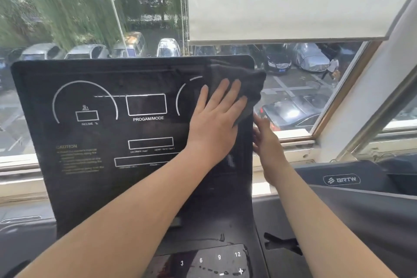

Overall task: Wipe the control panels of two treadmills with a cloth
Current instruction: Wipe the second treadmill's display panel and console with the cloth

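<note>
A black upright treadmill control panel [101,133] with white dial arcs and display boxes fills the middle of the view. My left hand [214,117] lies flat, fingers straight, pressing a dark grey cloth [246,79] against the panel's upper right corner. The cloth hangs a little past the panel's right edge. My right hand [267,140] touches that right edge from the side, just below the cloth, and its fingers go partly behind the panel. A lower keypad [214,259] with numbers sits at the bottom.
A window with a half-lowered cream blind [282,0] stands right behind the panel, with parked cars outside. A second treadmill's grey housing [343,179] with a logo lies at the right. A pale windowsill [20,165] runs behind both machines.
</note>
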Available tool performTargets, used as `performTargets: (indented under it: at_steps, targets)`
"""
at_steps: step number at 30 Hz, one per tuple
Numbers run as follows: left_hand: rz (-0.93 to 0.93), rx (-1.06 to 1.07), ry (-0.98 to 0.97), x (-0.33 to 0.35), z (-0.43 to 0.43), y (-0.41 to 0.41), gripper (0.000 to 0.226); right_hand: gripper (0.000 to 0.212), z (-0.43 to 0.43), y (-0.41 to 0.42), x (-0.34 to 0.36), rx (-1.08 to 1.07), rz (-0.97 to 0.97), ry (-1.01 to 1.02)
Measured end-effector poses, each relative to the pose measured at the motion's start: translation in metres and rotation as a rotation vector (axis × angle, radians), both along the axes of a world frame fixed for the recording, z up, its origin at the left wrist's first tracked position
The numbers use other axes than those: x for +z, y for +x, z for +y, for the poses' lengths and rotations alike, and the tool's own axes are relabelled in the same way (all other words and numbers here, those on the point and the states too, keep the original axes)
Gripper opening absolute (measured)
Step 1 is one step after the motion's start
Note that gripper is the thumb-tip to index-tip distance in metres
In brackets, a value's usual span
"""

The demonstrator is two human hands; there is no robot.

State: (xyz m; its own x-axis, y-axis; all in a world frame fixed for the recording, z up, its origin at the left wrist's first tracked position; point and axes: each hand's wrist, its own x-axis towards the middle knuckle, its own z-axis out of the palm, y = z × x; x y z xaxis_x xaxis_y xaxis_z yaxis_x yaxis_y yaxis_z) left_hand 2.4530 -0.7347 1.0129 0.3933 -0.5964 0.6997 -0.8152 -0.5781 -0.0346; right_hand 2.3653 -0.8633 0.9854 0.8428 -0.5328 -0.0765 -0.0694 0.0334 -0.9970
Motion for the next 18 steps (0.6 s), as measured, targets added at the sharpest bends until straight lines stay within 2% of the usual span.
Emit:
performTargets:
  at_steps: [4, 8, 11, 15, 18]
  targets:
    - [-0.024, -0.191, 0.227, -0.073, 0.024, -0.038, 0.045, 0.046, -0.012, -0.004, -0.004, -0.04, 0.014, 0.2]
    - [-0.043, -0.356, 0.422, -0.11, 0.056, -0.049, 0.031, 0.053, -0.023, -0.006, 0.001, 0.056, 0.075, 0.187]
    - [-0.06, -0.333, 0.379, -0.096, 0.051, -0.046, 0.035, 0.043, -0.014, -0.007, 0.004, 0.056, 0.126, 0.058]
    - [0.029, -0.161, 0.145, -0.087, 0.038, -0.054, 0.037, 0.051, 0.008, -0.025, -0.03, -0.035, 0.209, 0.051]
    - [0.139, -0.144, 0.171, -0.114, 0.045, -0.076, 0.04, 0.055, 0.019, -0.04, -0.052, -0.12, 0.277, 0.119]
